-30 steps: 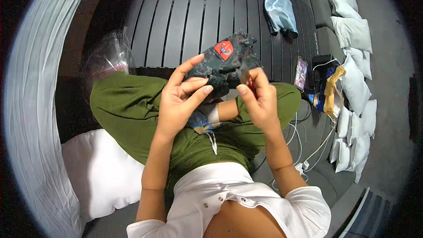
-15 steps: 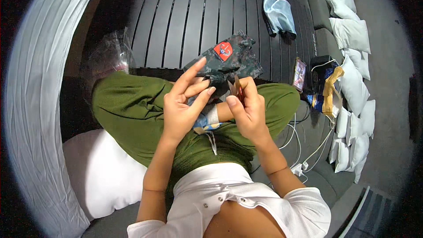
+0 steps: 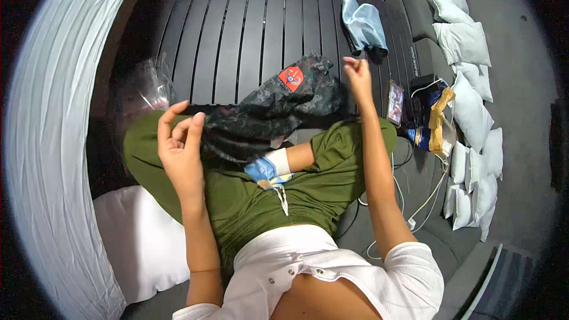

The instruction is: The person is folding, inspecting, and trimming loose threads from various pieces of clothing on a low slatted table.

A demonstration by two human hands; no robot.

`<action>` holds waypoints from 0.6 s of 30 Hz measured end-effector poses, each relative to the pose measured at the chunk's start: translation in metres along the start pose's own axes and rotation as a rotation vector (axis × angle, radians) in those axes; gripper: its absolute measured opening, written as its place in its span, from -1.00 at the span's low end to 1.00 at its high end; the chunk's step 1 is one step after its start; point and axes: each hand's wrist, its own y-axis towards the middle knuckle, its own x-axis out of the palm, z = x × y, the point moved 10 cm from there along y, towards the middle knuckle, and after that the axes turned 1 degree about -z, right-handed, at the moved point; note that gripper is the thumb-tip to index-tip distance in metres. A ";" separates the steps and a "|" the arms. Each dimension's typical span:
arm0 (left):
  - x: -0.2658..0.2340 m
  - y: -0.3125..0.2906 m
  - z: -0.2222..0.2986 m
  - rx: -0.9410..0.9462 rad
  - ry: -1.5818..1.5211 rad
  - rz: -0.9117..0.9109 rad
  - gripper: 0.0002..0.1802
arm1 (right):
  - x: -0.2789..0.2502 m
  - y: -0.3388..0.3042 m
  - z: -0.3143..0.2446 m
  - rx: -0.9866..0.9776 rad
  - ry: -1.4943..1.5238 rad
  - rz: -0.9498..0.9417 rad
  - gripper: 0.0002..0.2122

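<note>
**Hands apart over a camouflage garment on the lap**

The person sat with legs in green trousers (image 3: 261,201), and a dark camouflage garment (image 3: 267,115) lay across the knees, its far end reaching onto the dark slatted surface (image 3: 249,24). A red patch (image 3: 291,77) showed on the upper side of the cloth.

The left hand (image 3: 179,145) was raised at the left end of the garment, forearm rising steeply from the lower edge, palm turned toward the person. Its fingers were bent, and thumb and forefinger pinched the near edge of the cloth; the other fingers curled loosely above.

The right hand (image 3: 357,77) was stretched well away from the left, the arm nearly straight and reaching forward past the right knee. It hovered just beside the right end of the garment with fingertips drawn together as if nipping something very thin; whether it held anything could not be told.

A blue and white item (image 3: 267,170) rested on the lap under the cloth. A crumpled clear plastic bag (image 3: 145,86) lay by the left knee, and a white pillow (image 3: 139,243) beside the left thigh. Farther off on the slats lay a pale blue cloth (image 3: 363,24). To the right stood a small phone (image 3: 395,102), white cables (image 3: 427,195) and a row of white cushions (image 3: 468,101).
</note>
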 end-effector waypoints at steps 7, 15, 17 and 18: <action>-0.032 0.002 -0.006 -0.102 -0.026 0.002 -0.75 | 0.058 0.022 0.028 0.071 -0.291 -0.241 -0.71; -0.140 0.005 0.047 0.035 -0.049 0.214 -0.78 | 0.029 0.020 -0.044 0.406 0.500 -0.285 -0.77; -0.141 0.021 0.039 0.044 0.018 0.246 -0.78 | 0.041 0.029 -0.035 0.352 0.476 -0.297 -0.76; -0.144 0.027 0.034 0.056 0.084 0.289 -0.79 | 0.057 0.030 -0.020 0.399 0.540 -0.383 -0.76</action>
